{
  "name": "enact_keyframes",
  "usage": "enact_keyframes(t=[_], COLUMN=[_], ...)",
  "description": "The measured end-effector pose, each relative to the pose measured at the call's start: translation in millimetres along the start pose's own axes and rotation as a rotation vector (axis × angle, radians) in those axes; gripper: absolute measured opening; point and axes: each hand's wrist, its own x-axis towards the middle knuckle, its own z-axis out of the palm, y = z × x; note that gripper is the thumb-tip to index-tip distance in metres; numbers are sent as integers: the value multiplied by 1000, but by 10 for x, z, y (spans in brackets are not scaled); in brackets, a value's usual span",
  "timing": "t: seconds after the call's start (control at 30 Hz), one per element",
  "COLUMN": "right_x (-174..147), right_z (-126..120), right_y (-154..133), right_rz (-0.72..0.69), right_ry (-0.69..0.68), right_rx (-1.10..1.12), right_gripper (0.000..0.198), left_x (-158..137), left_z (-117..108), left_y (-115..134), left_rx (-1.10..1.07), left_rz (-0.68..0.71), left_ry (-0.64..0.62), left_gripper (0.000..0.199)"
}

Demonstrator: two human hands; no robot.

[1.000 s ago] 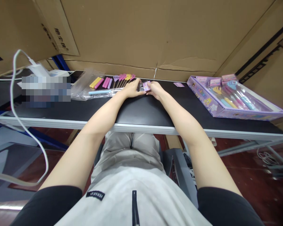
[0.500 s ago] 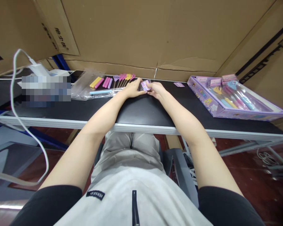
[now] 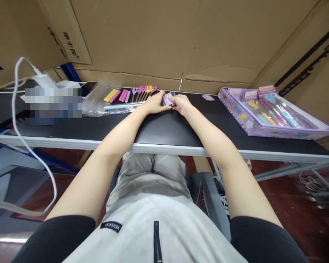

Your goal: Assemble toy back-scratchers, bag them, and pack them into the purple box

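A small purple printed card (image 3: 167, 99) is between my two hands, at the end of a clear plastic sleeve (image 3: 136, 106). My right hand (image 3: 182, 104) pinches the card between thumb and fingers. Across the sleeve lies my left hand (image 3: 153, 103), its thumb and fingers gripping the end around the card. A light blue handle (image 3: 117, 107) shows inside the sleeve to the left; its far end is hidden under my left hand. Just behind are several claw-headed sticks (image 3: 145, 91) in purple, pink and yellow.
Pink and purple handles (image 3: 124, 95), yellow handles (image 3: 110, 95) and empty plastic sleeves (image 3: 94, 98) lie left. Another purple card (image 3: 208, 98) rests right of my hands. A purple display box (image 3: 249, 122) with packed claw sticks stands farther right. Cardboard (image 3: 164, 44) walls the back.
The card has shifted very slightly to the left between my hands. Both hands otherwise keep nearly the same place.
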Motion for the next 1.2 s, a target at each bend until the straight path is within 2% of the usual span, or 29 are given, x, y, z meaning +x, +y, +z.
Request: enact_keyframes(t=[0.2, 0.33, 0.63, 1.0, 1.2], right_x=[-16, -61, -34, -31, -29], right_z=[-66, -88, -74, -87, -88], right_y=[-43, -72, -56, -47, -42], right_rz=[-21, -49, -48, -118, -165], right_ry=[-39, -66, -52, -63, -42], right_rx=[26, -31, 10, -84, -138], right_gripper=[31, 28, 31, 28, 24], left_x=[8, 9, 1, 7, -13], left_z=[6, 5, -3, 1, -24], left_y=[-47, -62, -29, -56, 3], left_rx=[-37, -47, -29, -60, -26], left_rz=[-5, -3, 1, 20, -7], left_ry=[18, 19, 21, 48, 22], left_gripper=[68, 69, 70, 68, 68])
